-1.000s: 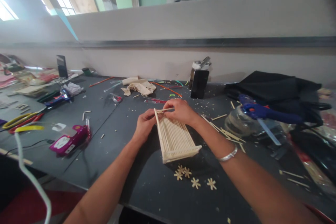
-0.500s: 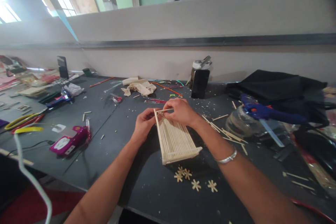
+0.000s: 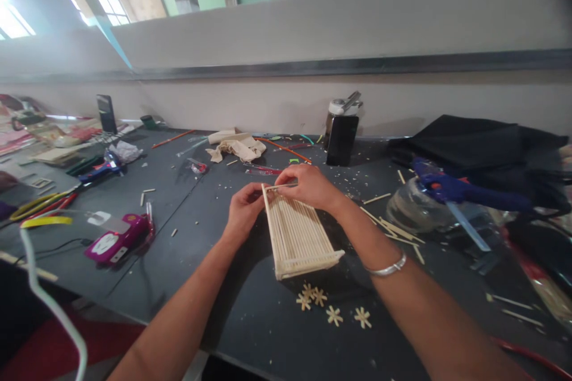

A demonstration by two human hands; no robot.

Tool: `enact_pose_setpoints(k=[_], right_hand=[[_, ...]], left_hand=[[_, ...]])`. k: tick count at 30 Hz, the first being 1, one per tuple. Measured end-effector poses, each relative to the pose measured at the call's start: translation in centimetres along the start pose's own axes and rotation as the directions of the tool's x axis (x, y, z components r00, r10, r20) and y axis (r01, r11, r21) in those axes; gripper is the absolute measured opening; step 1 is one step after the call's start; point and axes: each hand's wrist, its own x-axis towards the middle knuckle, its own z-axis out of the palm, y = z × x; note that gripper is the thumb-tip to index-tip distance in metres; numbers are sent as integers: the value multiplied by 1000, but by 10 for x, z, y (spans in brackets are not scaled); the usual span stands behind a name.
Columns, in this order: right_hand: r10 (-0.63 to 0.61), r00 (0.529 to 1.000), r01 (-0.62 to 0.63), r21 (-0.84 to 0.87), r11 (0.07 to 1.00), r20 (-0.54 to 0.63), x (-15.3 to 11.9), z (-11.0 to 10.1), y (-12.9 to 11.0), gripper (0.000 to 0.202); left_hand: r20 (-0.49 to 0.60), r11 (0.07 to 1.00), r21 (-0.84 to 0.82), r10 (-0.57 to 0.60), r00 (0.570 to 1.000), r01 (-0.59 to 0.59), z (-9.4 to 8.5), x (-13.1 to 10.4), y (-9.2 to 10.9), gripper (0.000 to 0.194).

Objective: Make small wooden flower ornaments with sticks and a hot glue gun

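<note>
A tray-like structure of thin wooden sticks [image 3: 304,229], with a raised edge at its near end, sits in front of me on the dark table. My left hand [image 3: 245,207] is closed around its far left corner, the fingertips partly hidden behind the upright edge. My right hand [image 3: 309,187] pinches a thin wooden stick [image 3: 281,186] across the structure's far end; one stick end meets the left corner. Several small star-shaped stick pieces [image 3: 334,315] lie just below the near edge.
Loose sticks [image 3: 393,229] and a blue glue gun [image 3: 465,190] over a clear jar are at the right, before black cloth [image 3: 482,140]. A phone [image 3: 342,141] leans at the back. Leftward are a purple power strip [image 3: 118,241], pliers [image 3: 40,205] and another person's hand [image 3: 6,180].
My right hand has shifted very slightly left along the far end, still pinching the stick. The structure stays in place. Another person's hand appears at the left edge.
</note>
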Motion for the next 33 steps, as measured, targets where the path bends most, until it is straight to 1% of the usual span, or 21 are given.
enact_pose_setpoints(k=[4,10,17,25,33], right_hand=[[4,1000,-4,4,1000,-10,0,2,0,7],[-6,1000,6,-5,1000,-17,1,4,1,7],[13,1000,-13,2,1000,-15,0,3,0,9],[33,999,-33,33,999,-4,0,5,0,4],[28,1000,-28,70,997,-6,0,8,4,5]], left_hand=[[4,1000,1,-5,1000,5,0,0,1,23],[43,999,-13,-35,998,35,-1,-1,3,27],[28,999,-14,-48,998,48,-1,-4,5,23],[38,1000,12,-28,999,28,0,-2,3,24],[53,999,52,9,999,-11,-2,-1,0,26]])
